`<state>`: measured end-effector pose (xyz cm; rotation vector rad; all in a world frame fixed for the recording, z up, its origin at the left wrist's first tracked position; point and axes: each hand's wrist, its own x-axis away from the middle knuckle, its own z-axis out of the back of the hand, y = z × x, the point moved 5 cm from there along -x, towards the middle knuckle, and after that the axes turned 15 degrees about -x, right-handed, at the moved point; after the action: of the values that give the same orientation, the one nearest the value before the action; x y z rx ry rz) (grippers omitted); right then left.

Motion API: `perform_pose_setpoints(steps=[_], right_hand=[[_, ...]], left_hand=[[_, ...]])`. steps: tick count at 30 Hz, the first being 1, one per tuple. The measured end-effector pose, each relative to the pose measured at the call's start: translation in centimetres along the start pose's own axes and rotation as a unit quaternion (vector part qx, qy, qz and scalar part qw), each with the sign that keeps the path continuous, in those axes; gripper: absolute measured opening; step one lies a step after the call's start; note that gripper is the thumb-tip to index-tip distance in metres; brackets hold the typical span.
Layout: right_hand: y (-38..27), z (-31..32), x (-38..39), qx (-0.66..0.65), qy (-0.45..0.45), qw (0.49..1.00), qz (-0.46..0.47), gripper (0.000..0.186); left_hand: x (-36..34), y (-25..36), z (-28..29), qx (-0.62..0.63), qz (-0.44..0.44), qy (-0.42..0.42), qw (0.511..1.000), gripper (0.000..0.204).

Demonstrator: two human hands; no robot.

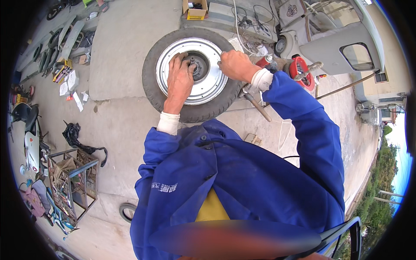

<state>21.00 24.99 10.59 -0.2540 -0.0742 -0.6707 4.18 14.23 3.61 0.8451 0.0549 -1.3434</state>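
Observation:
A tire (pixel 154 60) on a silver rim (pixel 211 82) lies below me with its dark center hub (pixel 199 68) showing. My left hand (pixel 180 78) rests across the rim, fingers curled at the hub's central opening and a small dark part there. My right hand (pixel 238 65) is closed at the rim's right edge; whatever is inside its fingers is hidden. Right of the wheel are a metal bar with a tubular handle (pixel 260 108), a red cylinder (pixel 264 61) and a red round container (pixel 305 80) with metal pieces on it.
A parked vehicle (pixel 333 52) stands at the right. A yellow box (pixel 195 13) and cables are at the top. Tires and boards (pixel 65 39) lie at upper left; a scooter (pixel 32 143), a metal cart of tools (pixel 73 182) and a small tire (pixel 128 211) are at lower left.

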Motion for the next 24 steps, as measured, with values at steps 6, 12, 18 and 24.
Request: perform_pose_setpoints(steps=[6, 12, 18, 24], right_hand=[[1.3, -0.8, -0.3, 0.007, 0.020, 0.995, 0.096, 0.027], [0.9, -0.3, -0.9, 0.028, 0.014, 0.996, 0.081, 0.024], [1.6, -0.1, 2.5, -0.068, 0.132, 0.988, 0.042, 0.025], [1.0, 6.0, 0.6, -0.251, 0.184, 0.949, 0.047, 0.029]], left_hand=[[-0.1, 0.2, 0.0, -0.005, 0.003, -0.003, 1.000, 0.029], [-0.3, 0.2, 0.2, -0.023, 0.015, -0.020, 0.999, 0.028], [-0.5, 0.8, 0.0, -0.032, 0.032, -0.045, 0.998, 0.028], [-0.2, 1.7, 0.7, -0.118, -0.004, -0.079, 0.990, 0.074]])
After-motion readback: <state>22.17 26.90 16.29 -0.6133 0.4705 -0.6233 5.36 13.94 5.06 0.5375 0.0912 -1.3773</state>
